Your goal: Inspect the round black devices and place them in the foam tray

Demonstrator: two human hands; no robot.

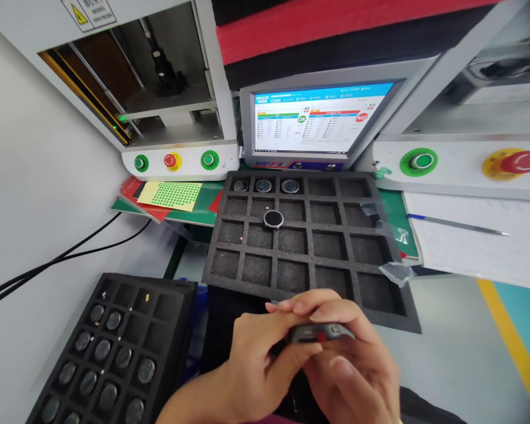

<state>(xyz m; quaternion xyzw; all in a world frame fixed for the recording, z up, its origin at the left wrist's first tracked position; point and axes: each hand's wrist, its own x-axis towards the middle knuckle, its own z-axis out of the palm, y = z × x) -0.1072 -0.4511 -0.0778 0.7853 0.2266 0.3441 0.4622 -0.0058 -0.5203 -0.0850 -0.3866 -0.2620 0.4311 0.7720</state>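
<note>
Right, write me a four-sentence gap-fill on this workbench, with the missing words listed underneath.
1. The dark watch body, held in the left hand and touched by the right hand, shows a ____ patch on its edge.
2. The farthest row of the central foam tray holds ____ round watch pieces.
3. The small dots on the yellow sheet are ____.
4. On the screen, the red circle reads ____.

Missing words: red; three; green; NG.

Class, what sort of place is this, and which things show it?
Probably a factory inspection station: a screen marked OK and NG, a compartmented tray holding round, watch-like devices, and a red emergency-style button.
</note>
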